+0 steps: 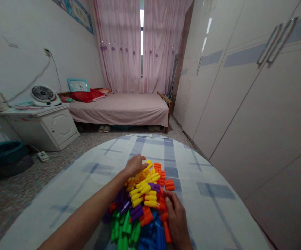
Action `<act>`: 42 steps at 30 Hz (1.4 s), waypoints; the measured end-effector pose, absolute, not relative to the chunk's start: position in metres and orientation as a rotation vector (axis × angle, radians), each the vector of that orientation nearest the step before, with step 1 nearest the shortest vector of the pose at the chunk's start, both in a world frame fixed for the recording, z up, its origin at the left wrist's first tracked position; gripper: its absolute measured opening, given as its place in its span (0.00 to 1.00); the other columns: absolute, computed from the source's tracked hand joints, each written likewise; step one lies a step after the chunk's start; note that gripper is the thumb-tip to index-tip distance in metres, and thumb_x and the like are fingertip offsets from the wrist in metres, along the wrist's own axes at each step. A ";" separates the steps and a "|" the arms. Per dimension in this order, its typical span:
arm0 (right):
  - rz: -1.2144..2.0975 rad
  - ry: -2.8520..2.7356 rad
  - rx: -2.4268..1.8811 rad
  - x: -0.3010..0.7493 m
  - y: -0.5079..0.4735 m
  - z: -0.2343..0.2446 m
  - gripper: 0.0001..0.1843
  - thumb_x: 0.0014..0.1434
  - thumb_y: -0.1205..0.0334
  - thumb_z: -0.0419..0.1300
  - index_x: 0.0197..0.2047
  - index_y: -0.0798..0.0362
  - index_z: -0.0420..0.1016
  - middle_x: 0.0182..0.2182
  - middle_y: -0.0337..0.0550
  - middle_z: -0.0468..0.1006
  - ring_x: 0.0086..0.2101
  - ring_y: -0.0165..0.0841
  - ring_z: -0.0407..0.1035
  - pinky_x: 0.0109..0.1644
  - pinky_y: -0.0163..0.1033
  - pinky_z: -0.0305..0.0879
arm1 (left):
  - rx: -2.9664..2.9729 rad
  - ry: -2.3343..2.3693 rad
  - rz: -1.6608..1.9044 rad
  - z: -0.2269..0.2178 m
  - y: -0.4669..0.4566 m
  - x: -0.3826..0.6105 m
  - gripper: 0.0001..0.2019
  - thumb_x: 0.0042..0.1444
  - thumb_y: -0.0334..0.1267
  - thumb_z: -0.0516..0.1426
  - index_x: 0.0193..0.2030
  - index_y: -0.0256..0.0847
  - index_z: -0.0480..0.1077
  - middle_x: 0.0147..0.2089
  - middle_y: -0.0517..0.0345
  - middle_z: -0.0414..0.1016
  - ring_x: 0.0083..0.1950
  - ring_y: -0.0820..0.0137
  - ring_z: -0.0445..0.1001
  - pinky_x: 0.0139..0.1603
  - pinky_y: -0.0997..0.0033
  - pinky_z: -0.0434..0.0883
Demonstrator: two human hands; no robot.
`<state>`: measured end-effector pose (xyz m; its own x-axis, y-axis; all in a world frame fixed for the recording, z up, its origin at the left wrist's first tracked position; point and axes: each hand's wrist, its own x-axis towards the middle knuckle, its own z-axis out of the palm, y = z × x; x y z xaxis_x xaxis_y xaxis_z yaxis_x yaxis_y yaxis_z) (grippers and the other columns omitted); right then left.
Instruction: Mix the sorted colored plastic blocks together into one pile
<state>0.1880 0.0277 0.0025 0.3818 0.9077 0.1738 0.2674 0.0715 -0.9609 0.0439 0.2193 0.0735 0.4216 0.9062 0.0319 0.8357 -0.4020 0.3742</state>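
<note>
A heap of small plastic tube blocks (142, 205) lies on a checked cloth (93, 173) in front of me: yellow at the far end, then purple, orange along the right, green and blue nearest. My left hand (135, 164) reaches over the pile to its far edge, fingers curled down onto the yellow blocks (143, 189). My right hand (175, 217) rests at the pile's right side, fingers bent against the orange blocks (166, 184). What either hand holds, if anything, is hidden.
The cloth covers a rounded surface. Beyond it stands a bed (121, 107) with pink sheets under pink curtains. A white cabinet (43, 126) with a fan (44, 94) is on the left. Tall wardrobe doors (244, 104) line the right. A power strip (43, 156) lies on the floor.
</note>
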 end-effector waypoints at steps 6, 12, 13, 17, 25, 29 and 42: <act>0.706 -1.128 -1.463 0.188 0.028 0.001 0.16 0.62 0.52 0.49 0.44 0.51 0.73 0.43 0.44 0.76 0.45 0.37 0.70 0.50 0.38 0.65 | 2.349 1.625 0.202 0.054 0.230 0.066 0.14 0.40 0.43 0.64 0.33 0.35 0.74 0.45 0.39 0.74 0.49 0.51 0.72 0.44 0.62 0.68; 0.696 -1.120 -1.456 0.187 0.029 -0.001 0.16 0.61 0.52 0.50 0.44 0.51 0.73 0.44 0.44 0.76 0.45 0.37 0.70 0.50 0.39 0.65 | 2.276 1.637 0.402 0.066 0.222 0.053 0.13 0.46 0.36 0.59 0.41 0.38 0.69 0.39 0.49 0.75 0.42 0.61 0.73 0.39 0.67 0.66; 0.691 -1.119 -1.454 0.187 0.030 -0.001 0.16 0.61 0.52 0.50 0.44 0.51 0.73 0.44 0.44 0.76 0.45 0.38 0.70 0.50 0.39 0.65 | 2.257 1.619 0.451 0.071 0.222 0.048 0.13 0.47 0.35 0.58 0.42 0.39 0.68 0.39 0.51 0.75 0.40 0.63 0.73 0.38 0.69 0.66; 0.674 -1.119 -1.432 0.187 0.031 -0.005 0.16 0.61 0.52 0.50 0.44 0.51 0.73 0.44 0.44 0.76 0.46 0.38 0.69 0.52 0.41 0.64 | 2.162 1.437 0.596 0.094 0.210 0.028 0.11 0.51 0.39 0.56 0.40 0.38 0.66 0.36 0.58 0.74 0.35 0.70 0.72 0.33 0.74 0.66; 0.361 -1.232 -1.360 0.190 0.028 0.021 0.17 0.61 0.51 0.51 0.47 0.50 0.72 0.46 0.45 0.74 0.50 0.39 0.65 0.57 0.48 0.58 | 1.713 0.820 0.741 0.100 0.118 0.004 0.16 0.46 0.39 0.61 0.41 0.36 0.68 0.38 0.58 0.73 0.38 0.69 0.71 0.37 0.73 0.68; 0.415 -1.306 -1.270 0.179 0.024 0.045 0.17 0.59 0.51 0.54 0.47 0.50 0.73 0.45 0.45 0.76 0.49 0.39 0.67 0.56 0.48 0.60 | 1.755 0.816 0.708 0.094 0.081 0.014 0.14 0.46 0.36 0.60 0.42 0.37 0.69 0.39 0.59 0.72 0.39 0.70 0.71 0.37 0.74 0.68; 0.640 -1.321 -1.386 0.175 0.023 0.062 0.20 0.59 0.49 0.52 0.46 0.52 0.74 0.41 0.44 0.78 0.40 0.38 0.72 0.45 0.43 0.68 | 1.921 1.190 0.899 0.085 0.047 -0.025 0.16 0.49 0.39 0.58 0.46 0.41 0.70 0.45 0.55 0.75 0.46 0.64 0.73 0.48 0.67 0.70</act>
<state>0.1754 0.0229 0.0619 0.2424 0.9296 0.2777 0.3581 0.1803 -0.9161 -0.0246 0.0468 0.0854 0.3389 0.9205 0.1945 0.4391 -0.3376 0.8326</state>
